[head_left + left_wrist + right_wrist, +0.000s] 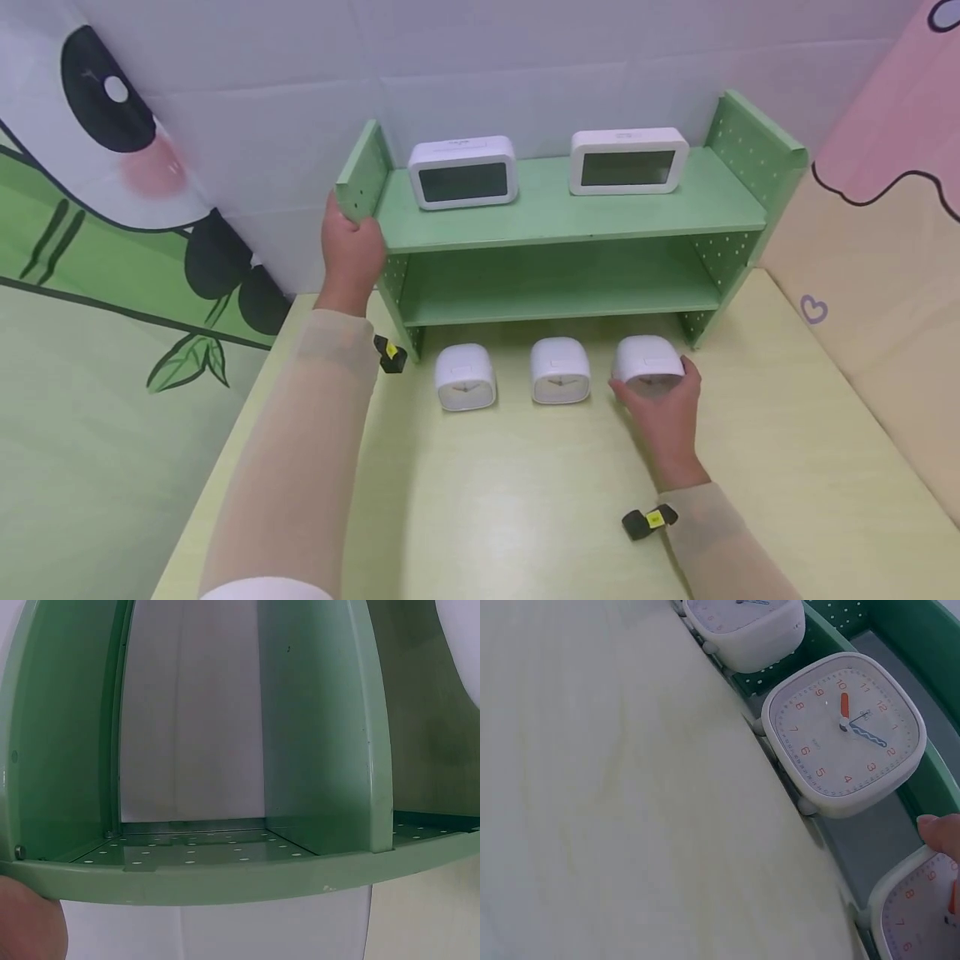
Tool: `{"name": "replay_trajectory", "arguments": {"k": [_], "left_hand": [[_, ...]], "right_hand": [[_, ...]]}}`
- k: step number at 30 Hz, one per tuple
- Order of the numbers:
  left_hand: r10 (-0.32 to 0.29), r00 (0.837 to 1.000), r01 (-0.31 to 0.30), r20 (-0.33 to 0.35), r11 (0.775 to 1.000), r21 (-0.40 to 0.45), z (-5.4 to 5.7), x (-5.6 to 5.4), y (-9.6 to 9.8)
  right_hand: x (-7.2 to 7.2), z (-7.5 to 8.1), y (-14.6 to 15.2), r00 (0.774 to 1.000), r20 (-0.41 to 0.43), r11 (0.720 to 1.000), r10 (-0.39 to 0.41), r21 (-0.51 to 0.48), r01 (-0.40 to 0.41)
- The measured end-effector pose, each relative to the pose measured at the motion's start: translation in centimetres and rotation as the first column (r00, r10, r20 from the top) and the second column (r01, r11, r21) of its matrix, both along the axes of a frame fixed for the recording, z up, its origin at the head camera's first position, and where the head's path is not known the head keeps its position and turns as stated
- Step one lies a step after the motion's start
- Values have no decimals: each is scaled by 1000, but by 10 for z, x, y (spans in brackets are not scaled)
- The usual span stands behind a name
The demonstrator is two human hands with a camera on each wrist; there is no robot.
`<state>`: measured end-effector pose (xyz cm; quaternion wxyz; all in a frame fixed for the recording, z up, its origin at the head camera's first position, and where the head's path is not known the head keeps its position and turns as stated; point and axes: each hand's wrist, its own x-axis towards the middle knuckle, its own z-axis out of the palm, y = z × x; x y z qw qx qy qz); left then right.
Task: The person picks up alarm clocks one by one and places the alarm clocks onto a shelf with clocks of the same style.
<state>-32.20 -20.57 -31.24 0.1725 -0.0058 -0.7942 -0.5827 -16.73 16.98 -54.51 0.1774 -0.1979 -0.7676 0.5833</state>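
Observation:
My left hand [352, 254] grips the upper left side panel of a green two-tier shelf [547, 223]; in the left wrist view, part of that hand [30, 922] shows at the panel's edge. On the table in front, my right hand [667, 421] holds the right-hand white alarm clock [647, 352] by its sides, thumb and fingers apart around its face. A middle clock [560, 371] and a left clock [465, 379] of the same kind stand beside it in a row. The right wrist view shows the middle clock's dial [817, 742] with orange numerals.
Two white digital clocks, one on the left [462, 154] and one on the right [628, 139], stand on the shelf's top board. Below it runs a lower board [555, 287]. The pale wooden table [510, 500] meets printed cloth walls [510, 75] behind and at the sides.

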Motion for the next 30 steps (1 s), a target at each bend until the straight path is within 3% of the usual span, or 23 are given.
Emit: {"name": "replay_trajectory", "arguments": {"k": [15, 23, 30], "left_hand": [[7, 1000, -7, -11, 1000, -2, -2, 2, 1], [17, 1000, -17, -2, 1000, -14, -2, 2, 0], [2, 1000, -1, -24, 1000, 21, -2, 2, 0]], "right_hand": [[3, 1, -1, 999, -20, 999, -42, -8, 42], [3, 1, -2, 999, -36, 1000, -25, -7, 25], [5, 4, -3, 998, -37, 998, -51, -32, 50]]}}
